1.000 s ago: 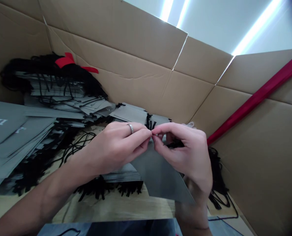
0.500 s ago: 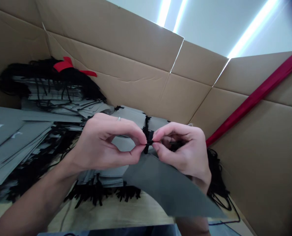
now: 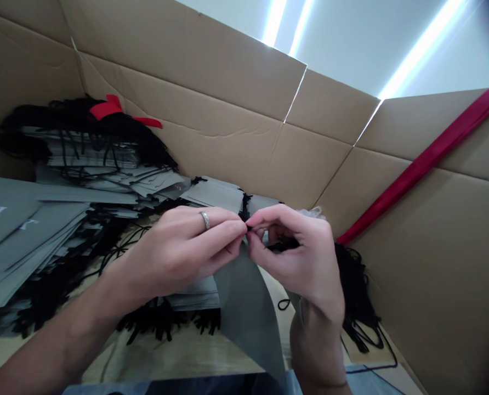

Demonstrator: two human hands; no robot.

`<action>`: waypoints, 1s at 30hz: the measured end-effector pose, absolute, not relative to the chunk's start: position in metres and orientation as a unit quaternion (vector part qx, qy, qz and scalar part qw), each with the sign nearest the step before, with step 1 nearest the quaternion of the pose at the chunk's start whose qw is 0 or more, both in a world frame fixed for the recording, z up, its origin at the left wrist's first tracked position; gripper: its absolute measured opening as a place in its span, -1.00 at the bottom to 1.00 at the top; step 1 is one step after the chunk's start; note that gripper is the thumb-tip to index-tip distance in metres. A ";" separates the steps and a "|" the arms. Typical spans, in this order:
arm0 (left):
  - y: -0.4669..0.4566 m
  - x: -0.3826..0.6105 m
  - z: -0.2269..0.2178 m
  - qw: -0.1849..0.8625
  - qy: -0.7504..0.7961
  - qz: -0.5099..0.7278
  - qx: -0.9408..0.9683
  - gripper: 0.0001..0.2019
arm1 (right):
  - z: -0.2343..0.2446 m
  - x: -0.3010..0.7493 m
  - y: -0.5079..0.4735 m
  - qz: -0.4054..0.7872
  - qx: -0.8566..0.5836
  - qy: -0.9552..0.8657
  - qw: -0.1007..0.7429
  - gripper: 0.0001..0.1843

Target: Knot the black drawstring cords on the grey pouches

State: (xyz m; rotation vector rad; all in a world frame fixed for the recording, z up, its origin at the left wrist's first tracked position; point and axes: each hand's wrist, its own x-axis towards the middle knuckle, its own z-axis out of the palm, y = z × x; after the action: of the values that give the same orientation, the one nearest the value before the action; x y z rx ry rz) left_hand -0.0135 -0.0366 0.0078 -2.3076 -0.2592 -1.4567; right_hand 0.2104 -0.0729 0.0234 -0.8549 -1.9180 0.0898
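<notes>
My left hand (image 3: 195,244) and my right hand (image 3: 296,247) meet fingertip to fingertip near the middle of the view. Both pinch a black cord (image 3: 249,227), of which only a short dark bit shows between the fingers. A grey card (image 3: 248,307) hangs below the fingertips and curves down toward the front edge of the table. A ring sits on a finger of my left hand. Behind the hands lie stacks of grey cards (image 3: 215,195) with black cord ends. Another stack of grey cards (image 3: 193,296) is partly covered by my left hand.
Tall cardboard walls (image 3: 228,120) enclose the table (image 3: 178,351). Grey printed cards (image 3: 26,230) are piled at left, with a corded bundle (image 3: 88,142) behind them. Black cords (image 3: 353,291) lie at right below a dark red ribbon (image 3: 421,164).
My left hand has turned so its back faces me, and its fingers have closed together. The right hand has shifted slightly left. The grey card has swung to hang more steeply.
</notes>
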 end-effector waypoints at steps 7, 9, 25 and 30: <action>-0.036 -0.014 0.009 0.144 -0.098 -0.544 -0.821 -0.82 | 0.029 0.212 -0.078 0.088 -0.361 -0.787 0.492 -0.78; -0.036 -0.014 0.010 0.119 -0.099 -0.554 -0.818 -0.82 | 0.030 0.212 -0.079 0.107 -0.358 -0.781 0.501 -0.78; -0.028 -0.007 0.012 0.005 -0.081 -0.623 -0.778 -0.77 | 0.026 0.203 -0.081 0.102 -0.344 -0.729 0.583 -0.76; -0.044 -0.015 0.010 0.128 -0.127 -0.561 -0.808 -0.79 | 0.026 0.206 -0.080 0.076 -0.351 -0.744 0.564 -0.76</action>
State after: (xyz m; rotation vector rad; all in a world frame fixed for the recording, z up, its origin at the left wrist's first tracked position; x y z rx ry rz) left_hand -0.0145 -0.0443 0.0098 -2.3491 -0.3704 -1.6315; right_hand 0.2061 -0.0801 0.0259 -0.8251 -1.7493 0.1789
